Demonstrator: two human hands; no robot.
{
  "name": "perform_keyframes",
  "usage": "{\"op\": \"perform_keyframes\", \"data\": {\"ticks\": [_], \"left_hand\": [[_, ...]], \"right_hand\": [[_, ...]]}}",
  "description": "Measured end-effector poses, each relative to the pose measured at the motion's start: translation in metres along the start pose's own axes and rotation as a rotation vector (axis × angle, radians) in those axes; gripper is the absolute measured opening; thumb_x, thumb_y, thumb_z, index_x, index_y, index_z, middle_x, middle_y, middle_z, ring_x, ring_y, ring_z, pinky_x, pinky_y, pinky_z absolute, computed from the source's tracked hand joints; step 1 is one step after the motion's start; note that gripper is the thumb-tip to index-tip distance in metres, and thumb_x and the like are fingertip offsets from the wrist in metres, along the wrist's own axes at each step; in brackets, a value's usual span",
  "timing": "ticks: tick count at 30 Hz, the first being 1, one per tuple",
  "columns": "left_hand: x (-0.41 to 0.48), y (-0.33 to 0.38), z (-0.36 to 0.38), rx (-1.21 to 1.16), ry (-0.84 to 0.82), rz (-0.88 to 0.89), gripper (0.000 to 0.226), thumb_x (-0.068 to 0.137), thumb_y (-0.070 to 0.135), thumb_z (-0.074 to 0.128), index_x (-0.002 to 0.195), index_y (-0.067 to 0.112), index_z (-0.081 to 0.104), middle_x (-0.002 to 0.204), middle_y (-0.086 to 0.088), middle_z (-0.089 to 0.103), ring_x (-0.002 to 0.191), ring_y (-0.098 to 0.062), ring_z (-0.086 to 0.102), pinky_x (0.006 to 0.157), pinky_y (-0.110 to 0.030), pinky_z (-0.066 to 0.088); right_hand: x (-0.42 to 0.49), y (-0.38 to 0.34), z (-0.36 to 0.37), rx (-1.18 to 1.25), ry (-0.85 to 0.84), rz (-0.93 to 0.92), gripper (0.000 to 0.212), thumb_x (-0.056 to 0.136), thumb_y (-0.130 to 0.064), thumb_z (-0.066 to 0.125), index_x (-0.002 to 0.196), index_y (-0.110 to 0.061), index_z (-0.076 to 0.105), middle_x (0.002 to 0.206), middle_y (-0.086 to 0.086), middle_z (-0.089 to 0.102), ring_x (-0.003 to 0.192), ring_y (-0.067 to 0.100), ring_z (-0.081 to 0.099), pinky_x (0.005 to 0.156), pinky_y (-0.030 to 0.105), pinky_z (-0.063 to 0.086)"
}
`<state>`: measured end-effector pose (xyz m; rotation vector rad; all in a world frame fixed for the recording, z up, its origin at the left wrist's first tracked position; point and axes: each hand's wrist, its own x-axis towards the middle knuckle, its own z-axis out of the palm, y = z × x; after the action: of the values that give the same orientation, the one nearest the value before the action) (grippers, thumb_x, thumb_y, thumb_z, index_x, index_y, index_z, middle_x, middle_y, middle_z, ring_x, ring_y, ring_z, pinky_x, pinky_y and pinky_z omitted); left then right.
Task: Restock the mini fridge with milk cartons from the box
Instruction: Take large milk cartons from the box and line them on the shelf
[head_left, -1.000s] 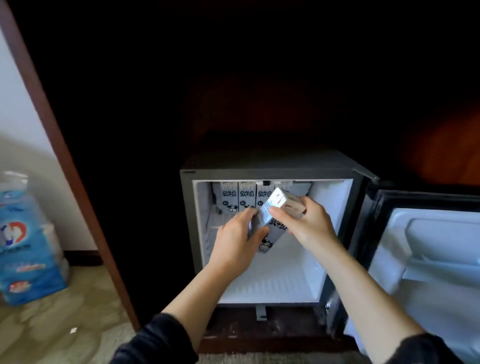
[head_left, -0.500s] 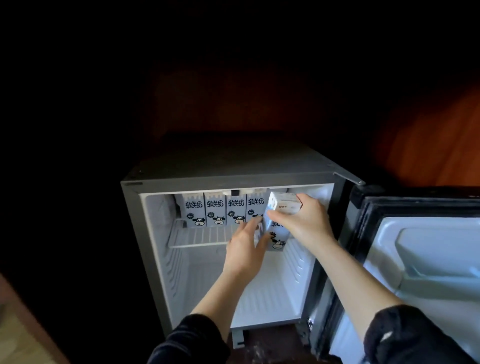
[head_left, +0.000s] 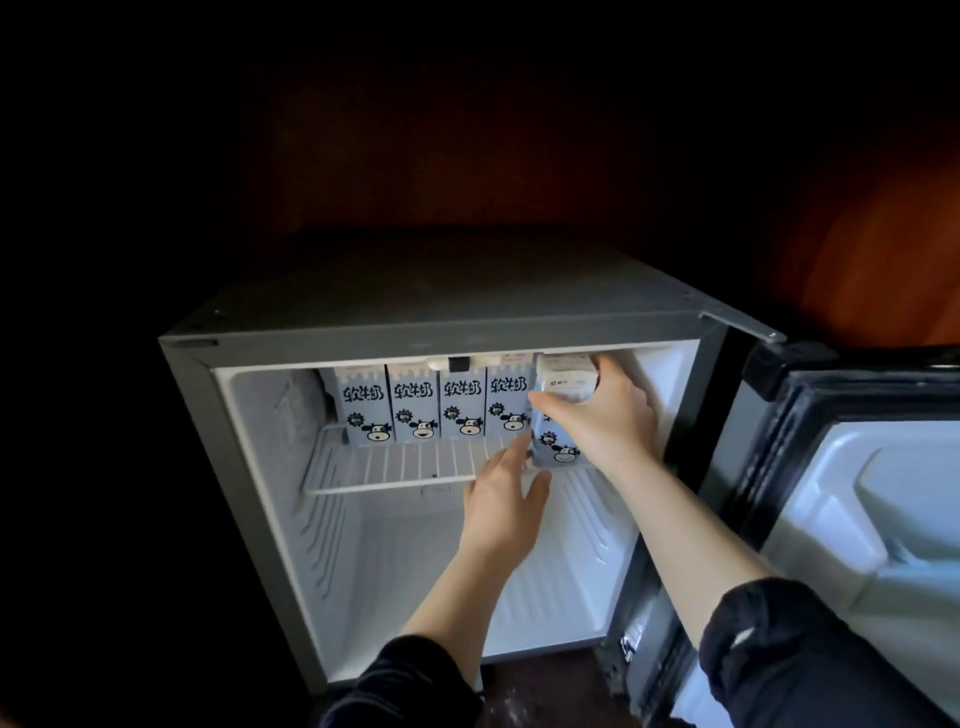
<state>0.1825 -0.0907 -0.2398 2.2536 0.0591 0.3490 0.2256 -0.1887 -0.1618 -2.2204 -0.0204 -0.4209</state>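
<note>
The grey metal mini fridge with a white plastic interior (head_left: 363, 332) stands open, its door (head_left: 857, 493) swung out at 3 o'clock of the cabinet. Four pale blue cardboard milk cartons printed with a cartoon cow (head_left: 413, 402) stand upright, side by side, at the back of the white wire shelf (head_left: 395, 467). The fifth blue-and-white milk carton (head_left: 558, 447) is now upright at 3 o'clock of that row, just beside the fourth one. A second ago it was tilted steeply in front of the row, and half a second ago it was still out near the shelf's front edge. Its base shows lower in the view than the others, so it stands a little nearer the front than they do. Whether its full weight is on the wires cannot be told. The right hand (head_left: 608, 410) grips the carton's upper half, thumb across the front face and fingers wrapped round the far side near the fridge's right wall. The left hand (head_left: 501, 504), which was cupped against the carton a second ago, has dropped to 7 o'clock of it. Its fingers are straight and hold nothing, with the index fingertip right at the carton's lower left edge. Both forearms are bare below dark sleeves (head_left: 779, 654). The fridge fills more of the view than before.
</note>
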Motion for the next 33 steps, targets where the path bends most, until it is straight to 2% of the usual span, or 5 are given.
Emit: {"op": "perform_keyframes", "data": {"ticks": [7,13,21,25,33], "left_hand": [[0.005,0.011,0.006,0.196,0.029,-0.034,0.053,0.097,0.021,0.040,0.146,0.029,0.024,0.135,0.003,0.052,0.127,-0.021,0.043,0.104,-0.040,0.028],[0.003,0.008,0.007,0.245,0.068,0.019,0.042,0.095,0.017,0.041,0.136,0.025,0.040,0.122,0.001,0.058,0.121,-0.021,0.046,0.103,-0.035,0.029],[0.013,0.000,0.003,0.209,-0.006,0.028,0.052,0.098,0.017,0.041,0.147,0.019,0.026,0.135,-0.008,0.051,0.126,-0.025,0.043,0.105,-0.031,0.030],[0.020,-0.005,0.006,0.263,-0.035,0.027,0.053,0.097,0.023,0.041,0.148,0.020,0.023,0.139,-0.003,0.048,0.129,-0.024,0.039,0.108,-0.035,0.026],[0.028,-0.010,0.011,0.308,-0.015,0.063,0.055,0.094,0.023,0.044,0.142,0.021,0.018,0.136,0.001,0.050,0.125,-0.023,0.044,0.103,-0.037,0.027]], "right_hand": [[0.002,0.016,0.011,-0.018,-0.079,0.082,0.055,0.067,-0.049,0.075,0.111,-0.025,0.055,0.107,-0.003,0.068,0.105,0.023,0.062,0.074,0.025,0.041],[-0.004,0.035,0.021,-0.031,-0.131,0.079,0.049,0.072,-0.051,0.072,0.107,-0.018,0.061,0.104,0.000,0.068,0.104,0.023,0.061,0.074,0.025,0.040],[-0.006,0.047,0.031,-0.035,-0.108,0.034,0.021,0.087,-0.031,0.065,0.095,-0.012,0.063,0.077,-0.006,0.053,0.076,0.017,0.052,0.054,0.024,0.030],[0.003,0.051,0.040,-0.078,-0.085,0.065,0.017,0.088,-0.030,0.062,0.093,-0.014,0.062,0.089,0.005,0.066,0.088,0.028,0.060,0.066,0.026,0.036],[0.019,0.052,0.051,-0.222,-0.063,0.078,0.015,0.091,-0.024,0.056,0.093,-0.013,0.065,0.093,0.006,0.070,0.089,0.030,0.064,0.066,0.029,0.045]]}}
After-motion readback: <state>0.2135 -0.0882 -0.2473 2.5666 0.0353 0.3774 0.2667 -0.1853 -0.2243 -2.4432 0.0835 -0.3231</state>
